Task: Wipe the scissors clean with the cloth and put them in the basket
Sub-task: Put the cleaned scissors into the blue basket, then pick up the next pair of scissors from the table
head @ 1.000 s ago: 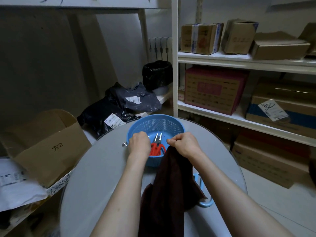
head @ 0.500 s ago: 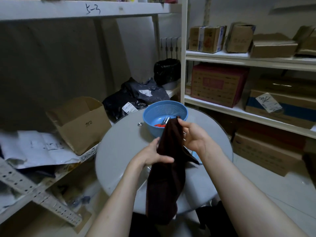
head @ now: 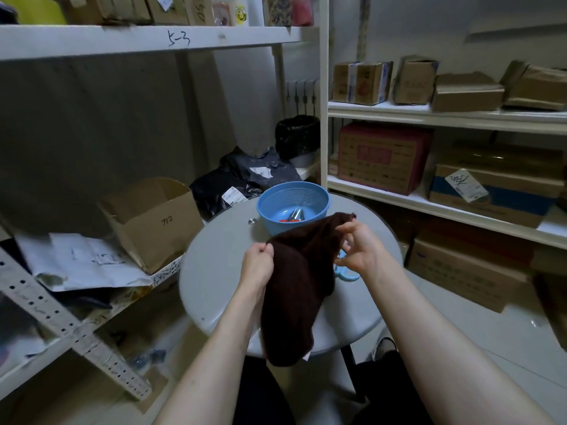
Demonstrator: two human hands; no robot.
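The left hand (head: 257,262) and right hand (head: 362,250) pinch a dark brown cloth (head: 299,277).
It overlaps the near side of the blue plastic basket (head: 295,194), red-handled scissors (head: 294,215) inside.

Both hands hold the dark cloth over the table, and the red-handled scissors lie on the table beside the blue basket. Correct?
Not quite: the head view shows the red-handled scissors inside the blue basket, not beside it. The left hand and right hand do hold the dark cloth over the table.

Storeroom: metal shelving (head: 429,116) stacked with cardboard boxes (head: 383,157), bagged parcels (head: 245,179).
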